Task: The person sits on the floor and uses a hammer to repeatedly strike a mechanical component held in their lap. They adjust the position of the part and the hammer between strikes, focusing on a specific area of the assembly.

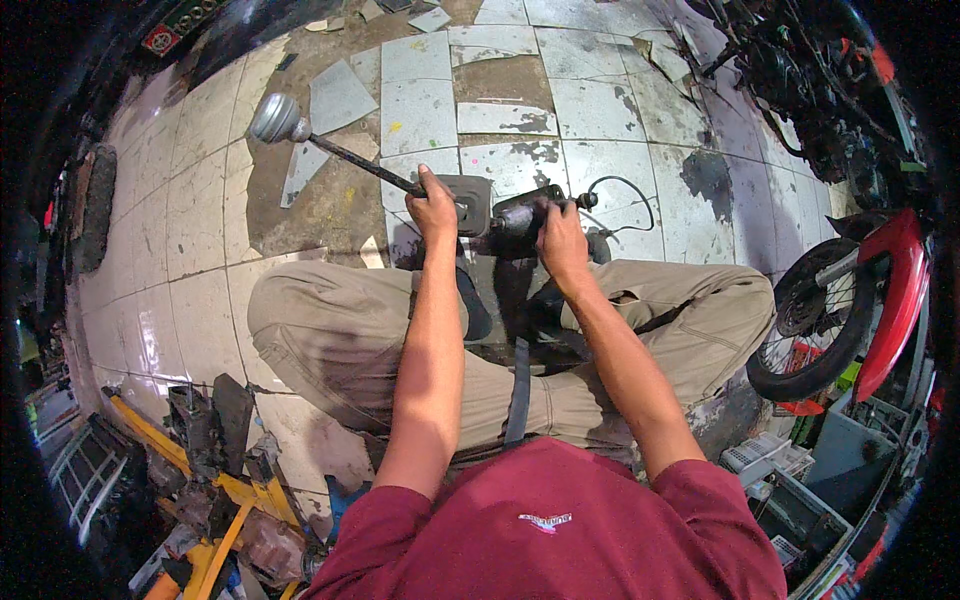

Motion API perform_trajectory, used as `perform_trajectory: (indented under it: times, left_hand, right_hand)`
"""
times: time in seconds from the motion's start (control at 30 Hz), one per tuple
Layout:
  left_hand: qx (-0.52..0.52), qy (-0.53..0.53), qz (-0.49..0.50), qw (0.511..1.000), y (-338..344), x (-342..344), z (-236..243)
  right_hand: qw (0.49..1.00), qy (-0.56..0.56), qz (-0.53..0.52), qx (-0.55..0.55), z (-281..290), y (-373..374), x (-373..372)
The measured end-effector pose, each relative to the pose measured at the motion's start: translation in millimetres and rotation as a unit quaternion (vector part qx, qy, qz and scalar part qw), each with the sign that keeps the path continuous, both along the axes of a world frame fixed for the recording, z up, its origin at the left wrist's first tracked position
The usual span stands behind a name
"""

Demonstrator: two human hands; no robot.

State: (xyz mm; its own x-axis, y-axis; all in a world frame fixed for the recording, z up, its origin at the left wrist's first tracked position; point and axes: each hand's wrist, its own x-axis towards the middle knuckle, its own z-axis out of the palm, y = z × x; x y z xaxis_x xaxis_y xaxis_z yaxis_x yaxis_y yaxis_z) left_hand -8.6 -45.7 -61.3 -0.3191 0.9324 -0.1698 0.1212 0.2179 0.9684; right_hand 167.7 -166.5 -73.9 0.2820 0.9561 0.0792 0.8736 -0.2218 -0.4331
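My left hand (434,208) grips a long black rod (360,162), which has a ridged silver bulb-shaped head (275,120) at its raised far-left end. A grey rectangular plate (471,200) with rounded corners is at the rod's lower end, beside my fingers. My right hand (562,238) is closed on a black cylindrical housing (524,215) just right of that plate. A thin black looped cable (648,200) runs from a fitting at the housing's right end. Beneath, between my crossed legs (700,310), lie dark items, not clearly visible, and a flat grey strip (518,395).
A worn tiled floor (180,250) with loose tile pieces (340,95) surrounds me. At the right stand a red-fendered motorcycle wheel (800,330), dark machinery (800,70) and grey crates (795,495). Yellow tools and rusty metal parts (240,510) crowd the lower left.
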Motion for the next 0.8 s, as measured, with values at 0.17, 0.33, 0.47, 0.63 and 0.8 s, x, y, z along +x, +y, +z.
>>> perform_trajectory:
  times: [0.17,0.33,0.47,0.63,0.8]
  left_hand:
    - [0.012,-0.006,-0.004,1.000,1,-3,0]
    - [0.003,0.004,0.004,1.000,0,-2,-1]
    - [-0.001,0.006,0.012,1.000,0,0,2]
    - [-0.002,-0.017,0.000,1.000,-1,0,9]
    - [-0.030,-0.004,0.030,0.999,0,2,1]
  right_hand:
    - [0.998,-0.029,0.055,-0.012,-9,-4,-11]
    - [0.999,0.001,0.051,0.003,-21,-1,-7]
    - [0.999,-0.011,0.029,-0.026,-24,11,-10]
    - [1.000,-0.005,0.029,0.001,-20,20,-10]
    - [0.999,-0.010,0.034,-0.002,-16,5,-18]
